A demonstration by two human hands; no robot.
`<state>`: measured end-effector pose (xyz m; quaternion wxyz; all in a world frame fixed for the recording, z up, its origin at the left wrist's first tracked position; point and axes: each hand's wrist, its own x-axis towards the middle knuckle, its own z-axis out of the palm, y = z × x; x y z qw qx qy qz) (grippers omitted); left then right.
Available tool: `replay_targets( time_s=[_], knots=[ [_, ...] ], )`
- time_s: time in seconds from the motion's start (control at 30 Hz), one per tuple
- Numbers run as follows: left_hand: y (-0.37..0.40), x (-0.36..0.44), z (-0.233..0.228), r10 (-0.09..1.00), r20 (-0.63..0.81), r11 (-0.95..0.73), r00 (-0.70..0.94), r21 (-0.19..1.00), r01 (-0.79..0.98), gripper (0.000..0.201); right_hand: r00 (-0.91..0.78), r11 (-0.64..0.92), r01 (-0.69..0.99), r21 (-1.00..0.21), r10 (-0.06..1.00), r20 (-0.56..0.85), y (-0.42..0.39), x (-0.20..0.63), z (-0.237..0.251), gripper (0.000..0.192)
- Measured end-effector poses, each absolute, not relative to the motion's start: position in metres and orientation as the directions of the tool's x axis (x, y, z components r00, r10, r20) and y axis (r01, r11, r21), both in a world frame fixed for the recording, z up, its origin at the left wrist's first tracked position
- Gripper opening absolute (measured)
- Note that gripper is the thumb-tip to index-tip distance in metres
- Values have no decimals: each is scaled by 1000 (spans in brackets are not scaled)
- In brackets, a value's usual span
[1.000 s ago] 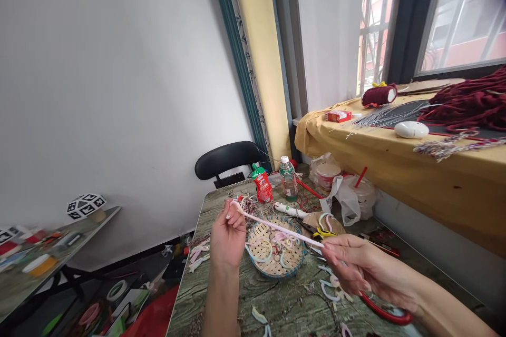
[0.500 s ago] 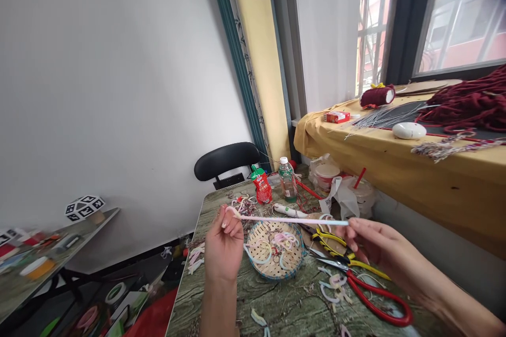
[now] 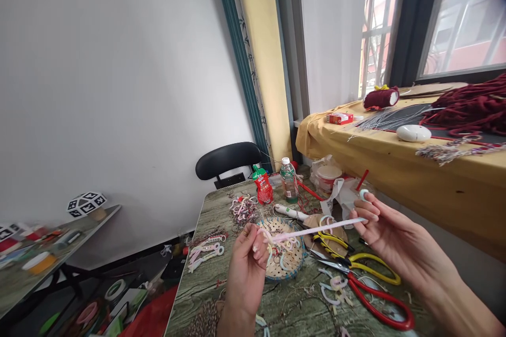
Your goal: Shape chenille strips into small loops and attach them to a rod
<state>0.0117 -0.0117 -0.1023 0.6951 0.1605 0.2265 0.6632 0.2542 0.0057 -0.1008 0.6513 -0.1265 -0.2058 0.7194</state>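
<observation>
A soft pastel cord (image 3: 316, 229), pink running to pale blue, stretches between my two hands above the table. My left hand (image 3: 249, 255) pinches its looped, knotted end. Around the other end, my right hand (image 3: 381, 226) has its fingers closed, and a pale blue tip sticks up by the thumb. Beneath the cord sits a round woven basket (image 3: 285, 272) with blue edging, holding several pastel loops. Right of it lie yellow-handled pliers (image 3: 330, 245) and red-handled scissors (image 3: 367, 300). Short pastel loops (image 3: 335, 289) lie near the scissors, and others (image 3: 206, 254) at the left.
On the wood-patterned table (image 3: 213, 210) stand a red pouch (image 3: 263, 187) with a green cap and a plastic bottle (image 3: 289, 181). Bagged cups (image 3: 328, 176) sit at the back right. A yellow-covered ledge (image 3: 375, 168) carries dark red yarn (image 3: 474, 102). Behind is a black chair (image 3: 229, 160).
My left hand has moved right and down, and my right hand has risen slightly. The cord now slants up to the right, its blue end gathered in my right fingers.
</observation>
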Motion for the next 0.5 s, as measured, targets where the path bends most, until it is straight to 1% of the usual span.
replay_targets(
  time_s=[0.07,0.13,0.2,0.23,0.3,0.37,0.47,0.5],
  knots=[
    [-12,12,-104,995,-95,66,13,582,-810,15,-86,-24,-844,-535,992,91,7,256,-102,35],
    [-11,11,-108,996,-77,25,-44,725,-689,15,-47,9,-791,-612,996,76,9,256,-103,37],
    [-9,11,-112,979,3,-93,-202,894,-438,15,4,37,-707,-707,999,49,8,253,-103,28],
    [-7,11,-114,955,69,-158,-290,941,-298,15,24,48,-644,-763,999,43,7,251,-102,23],
    [-5,14,-117,891,194,-258,-410,960,-108,15,26,65,-477,-876,998,60,4,246,-100,17],
    [-4,20,-116,844,286,-324,-454,946,-7,13,-13,81,-316,-945,996,90,0,241,-95,16],
    [-7,29,-108,748,450,-407,-487,892,199,9,-56,136,-164,-977,988,147,-5,235,-85,15],
    [-9,31,-104,737,482,-421,-474,876,235,8,-66,173,-114,-978,981,181,-6,233,-81,14]
  ],
)
